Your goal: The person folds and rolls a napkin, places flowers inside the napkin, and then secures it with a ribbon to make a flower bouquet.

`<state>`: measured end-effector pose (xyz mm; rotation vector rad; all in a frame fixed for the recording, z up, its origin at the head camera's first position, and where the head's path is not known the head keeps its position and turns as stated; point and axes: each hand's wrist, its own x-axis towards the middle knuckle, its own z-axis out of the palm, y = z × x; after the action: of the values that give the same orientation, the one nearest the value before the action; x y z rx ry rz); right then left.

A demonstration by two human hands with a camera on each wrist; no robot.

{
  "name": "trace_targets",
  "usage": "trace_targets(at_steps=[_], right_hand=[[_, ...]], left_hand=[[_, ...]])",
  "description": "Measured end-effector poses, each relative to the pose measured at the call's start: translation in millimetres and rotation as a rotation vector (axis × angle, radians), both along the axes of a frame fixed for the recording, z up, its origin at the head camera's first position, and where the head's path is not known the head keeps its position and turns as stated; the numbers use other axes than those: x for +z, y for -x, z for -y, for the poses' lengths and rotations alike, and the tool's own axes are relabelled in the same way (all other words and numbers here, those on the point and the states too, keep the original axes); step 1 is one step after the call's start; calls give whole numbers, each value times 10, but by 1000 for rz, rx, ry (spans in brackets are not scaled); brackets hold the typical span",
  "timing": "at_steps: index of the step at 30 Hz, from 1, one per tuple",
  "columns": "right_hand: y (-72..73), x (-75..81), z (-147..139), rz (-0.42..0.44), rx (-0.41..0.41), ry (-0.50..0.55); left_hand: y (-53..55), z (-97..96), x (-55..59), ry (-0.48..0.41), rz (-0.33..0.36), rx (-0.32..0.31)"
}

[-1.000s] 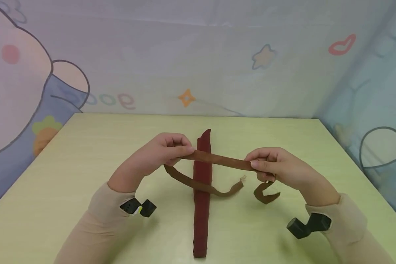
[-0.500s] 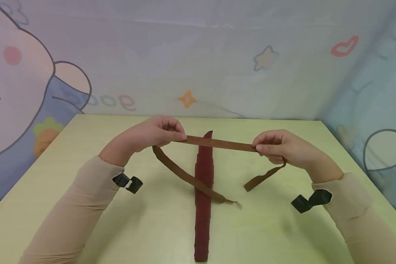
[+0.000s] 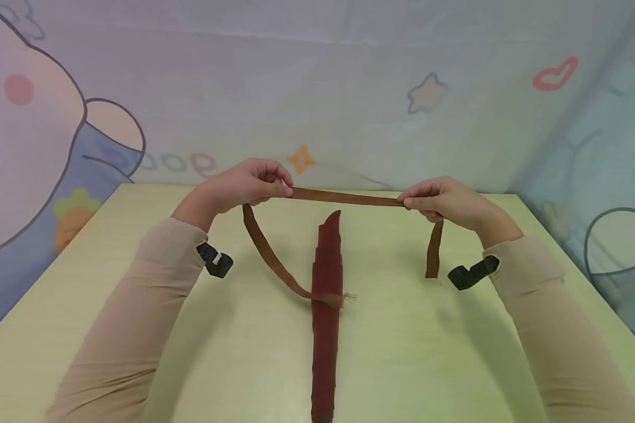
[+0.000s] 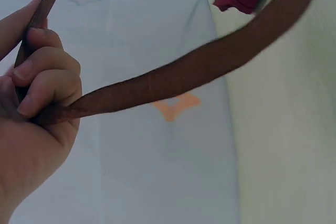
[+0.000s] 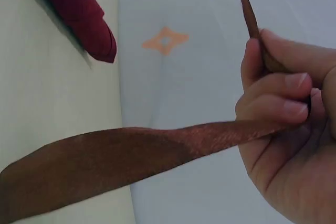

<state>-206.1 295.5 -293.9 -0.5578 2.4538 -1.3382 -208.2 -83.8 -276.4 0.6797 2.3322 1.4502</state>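
Note:
A brown ribbon (image 3: pixel 344 197) is stretched nearly level between both hands, above the far part of the table. My left hand (image 3: pixel 251 183) pinches it between thumb and forefinger, the other fingers curled over the band. From that hand a long tail (image 4: pixel 173 80) droops toward me, its frayed end overlapping a dark red rolled cloth (image 3: pixel 326 341) in the head view. My right hand (image 3: pixel 450 201) pinches the other side. Below it hangs a shorter tail (image 5: pixel 105 161). The roll lies lengthwise on the table, its pointed tip facing the back.
The pale yellow-green table (image 3: pixel 402 352) ends at a printed cloth backdrop (image 3: pixel 349 88) with cartoon figures. Another printed cloth (image 3: pixel 614 176) stands along the right. Small black wrist cameras sit on both beige sleeves (image 3: pixel 137 305).
Both hands have risen and moved toward the back with the ribbon, which now passes beyond the roll's tip in the head view. The right tail has swung to hang straight down.

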Motion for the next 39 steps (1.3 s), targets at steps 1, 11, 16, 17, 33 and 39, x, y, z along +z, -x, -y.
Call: trace_targets(at_steps=[1,11,16,17,33,39], right_hand=[[33,-4,15,-4,-30,-15],[348,-244,212,-107,-176,-168],[449,-434,347,-180,-192,-232],[467,-474,373,-191,-200,-239],[581,-846,623,-222,-356,-227],[577,-887,675,-209,-368,-242]], left_hand=[[32,1,-38,-17,1,-5],[284,-42,-419,34,-24,179],[369,-107,-583,73,-56,265],[378,-119,-612,83,-62,271],[435,-227,-911,209,-124,348],[442,-259,-972,239,-105,383]])
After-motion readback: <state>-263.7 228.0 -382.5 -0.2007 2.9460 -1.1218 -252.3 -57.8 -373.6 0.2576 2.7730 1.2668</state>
